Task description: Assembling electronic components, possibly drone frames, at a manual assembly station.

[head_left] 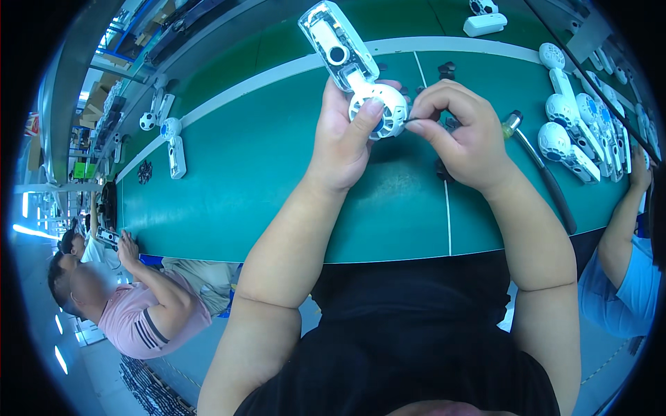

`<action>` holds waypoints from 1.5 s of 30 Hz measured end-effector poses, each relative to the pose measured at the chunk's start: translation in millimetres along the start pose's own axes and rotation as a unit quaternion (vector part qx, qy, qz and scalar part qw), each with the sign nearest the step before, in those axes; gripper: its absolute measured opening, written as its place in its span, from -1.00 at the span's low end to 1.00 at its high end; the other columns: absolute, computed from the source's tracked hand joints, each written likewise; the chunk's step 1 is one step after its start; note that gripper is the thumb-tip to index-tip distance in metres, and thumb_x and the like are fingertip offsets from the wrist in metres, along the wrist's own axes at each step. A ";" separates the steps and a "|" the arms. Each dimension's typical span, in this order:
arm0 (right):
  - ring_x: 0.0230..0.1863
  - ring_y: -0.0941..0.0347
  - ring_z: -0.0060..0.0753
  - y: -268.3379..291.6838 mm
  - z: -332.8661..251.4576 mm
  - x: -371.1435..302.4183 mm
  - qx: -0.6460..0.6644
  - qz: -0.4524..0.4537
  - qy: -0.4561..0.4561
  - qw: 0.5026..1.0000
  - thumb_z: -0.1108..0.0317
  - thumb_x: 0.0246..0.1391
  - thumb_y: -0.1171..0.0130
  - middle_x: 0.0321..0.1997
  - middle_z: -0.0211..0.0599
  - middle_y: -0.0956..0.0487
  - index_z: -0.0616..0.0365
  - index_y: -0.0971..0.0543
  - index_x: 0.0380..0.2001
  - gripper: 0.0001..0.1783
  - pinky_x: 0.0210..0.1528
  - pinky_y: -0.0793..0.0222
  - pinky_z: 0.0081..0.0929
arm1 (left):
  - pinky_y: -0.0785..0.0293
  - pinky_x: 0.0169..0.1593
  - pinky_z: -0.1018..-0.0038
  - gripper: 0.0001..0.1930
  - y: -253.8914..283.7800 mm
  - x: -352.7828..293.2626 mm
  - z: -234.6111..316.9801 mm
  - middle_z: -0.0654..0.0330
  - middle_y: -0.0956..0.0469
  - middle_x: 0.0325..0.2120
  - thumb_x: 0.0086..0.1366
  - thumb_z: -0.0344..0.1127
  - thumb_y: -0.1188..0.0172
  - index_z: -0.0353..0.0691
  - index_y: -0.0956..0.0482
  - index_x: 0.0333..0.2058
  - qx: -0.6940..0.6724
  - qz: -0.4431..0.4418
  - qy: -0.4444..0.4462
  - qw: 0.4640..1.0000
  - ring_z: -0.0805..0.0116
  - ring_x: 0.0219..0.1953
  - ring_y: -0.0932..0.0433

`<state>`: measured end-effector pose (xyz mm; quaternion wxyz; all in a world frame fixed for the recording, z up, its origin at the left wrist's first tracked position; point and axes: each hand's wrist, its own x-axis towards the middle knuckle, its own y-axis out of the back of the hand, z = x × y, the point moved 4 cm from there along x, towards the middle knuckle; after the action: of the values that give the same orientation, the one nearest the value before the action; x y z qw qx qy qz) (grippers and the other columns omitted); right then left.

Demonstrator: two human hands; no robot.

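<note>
My left hand (341,142) is closed around a white handheld fan (378,111) above the green table, its thumb lying across the slotted round head. The fan's long body (338,48) points up and to the left, with inner parts and a round dark-ringed piece showing. At the right rim of the head, my right hand (465,132) pinches a small dark piece (408,122) between thumb and forefinger. That piece meets or nearly meets the rim; its full shape is hidden by the fingers. Small black parts (447,71) lie on the table behind and beneath my right hand.
A hammer (551,177) with a black grip lies right of my right hand. Several white fans (572,135) are grouped at the far right; another fan (175,152) and a black cluster (144,172) lie left. Co-workers sit at the left (152,312) and right (621,277).
</note>
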<state>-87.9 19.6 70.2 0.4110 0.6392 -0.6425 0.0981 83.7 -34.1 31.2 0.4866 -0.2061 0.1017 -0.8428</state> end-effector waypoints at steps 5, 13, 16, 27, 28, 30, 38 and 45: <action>-0.24 -0.54 -0.36 -1.3 10.2 -1.2 0.075 -0.005 -0.094 0.993 0.46 0.12 -0.35 -0.25 -0.24 -0.63 0.26 -0.60 -0.35 -0.88 -0.15 -0.44 -0.47 | -0.57 0.12 0.30 -0.39 -1.8 -0.4 1.0 -0.04 -0.53 0.06 0.46 -0.18 -0.22 -0.26 -0.16 0.31 0.009 -0.006 0.011 1.000 0.23 0.08 -0.58; -0.23 -0.49 -0.56 -1.5 14.3 0.9 0.106 -0.049 -0.164 0.980 0.48 0.14 -0.35 -0.26 -0.35 -0.60 0.24 -0.62 -0.37 -0.91 -0.17 -0.40 -0.58 | -0.54 0.14 0.32 -0.37 0.8 -0.2 -1.1 -0.02 -0.53 0.05 0.44 -0.21 -0.21 -0.30 -0.15 0.32 0.044 -0.017 0.009 0.999 0.27 0.06 -0.57; -0.27 -0.47 -0.61 -0.8 20.3 -0.3 0.142 -0.064 -0.235 0.959 0.48 0.14 -0.37 -0.29 -0.40 -0.60 0.21 -0.64 -0.37 -0.92 -0.20 -0.39 -0.62 | -0.54 0.14 0.32 -0.38 -0.4 0.2 -4.0 -0.01 -0.53 0.04 0.44 -0.23 -0.21 -0.31 -0.14 0.32 0.057 -0.019 0.016 0.998 0.28 0.05 -0.57; -0.34 -0.45 -0.65 -2.6 26.0 -2.3 0.138 -0.087 -0.218 0.962 0.43 0.13 -0.41 -0.37 -0.44 -0.60 0.22 -0.63 -0.36 -0.87 -0.26 -0.37 -0.63 | -0.69 -0.16 0.37 -0.31 0.2 0.7 -12.1 0.08 -0.54 -0.04 0.38 -0.10 -0.28 -0.28 -0.22 0.33 0.105 -0.001 0.042 0.994 0.30 -0.10 -0.63; -0.34 -0.45 -0.65 -2.6 25.8 -2.6 0.138 -0.087 -0.218 0.962 0.43 0.13 -0.41 -0.37 -0.44 -0.60 0.22 -0.63 -0.36 -0.87 -0.26 -0.37 -0.63 | -0.69 -0.17 0.37 -0.29 -1.7 -0.7 -11.3 0.09 -0.54 -0.04 0.36 -0.10 -0.31 -0.27 -0.21 0.33 0.112 -0.001 0.043 0.993 0.30 -0.10 -0.63; -0.33 -0.46 -0.64 -2.5 24.1 -2.9 0.124 -0.088 -0.217 0.964 0.41 0.15 -0.40 -0.38 -0.44 -0.59 0.21 -0.63 -0.35 -0.87 -0.25 -0.38 -0.63 | -0.69 -0.18 0.37 -0.25 -4.6 -2.9 -10.0 0.11 -0.54 -0.05 0.32 -0.11 -0.37 -0.25 -0.21 0.34 0.128 0.000 0.046 0.991 0.30 -0.10 -0.63; -0.23 -0.48 -0.61 -7.3 28.8 -5.0 0.153 -0.075 -0.201 0.965 0.27 0.28 -0.31 -0.27 -0.40 -0.59 0.20 -0.61 -0.18 -0.78 -0.14 -0.41 -0.60 | -0.66 -0.10 0.38 -0.18 -5.0 -1.8 -7.4 0.08 -0.50 -0.02 0.25 -0.16 -0.46 -0.31 -0.16 0.30 0.094 -0.023 0.074 0.993 0.34 -0.07 -0.58; -0.05 -0.49 -0.53 -11.5 34.7 -7.9 0.150 -0.057 -0.183 0.970 0.17 0.33 -0.26 -0.09 -0.31 -0.57 0.20 -0.56 0.00 -0.65 0.03 -0.44 -0.53 | -0.69 -0.19 0.39 -0.28 -6.6 -3.2 -10.8 0.12 -0.55 -0.04 0.26 -0.07 -0.42 -0.22 -0.28 0.25 0.094 -0.015 0.048 0.994 0.32 -0.10 -0.63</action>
<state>-92.7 1.0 38.2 0.1905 0.7360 -0.6476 0.0510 75.1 -28.4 23.2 0.4859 -0.1202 0.0420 -0.8647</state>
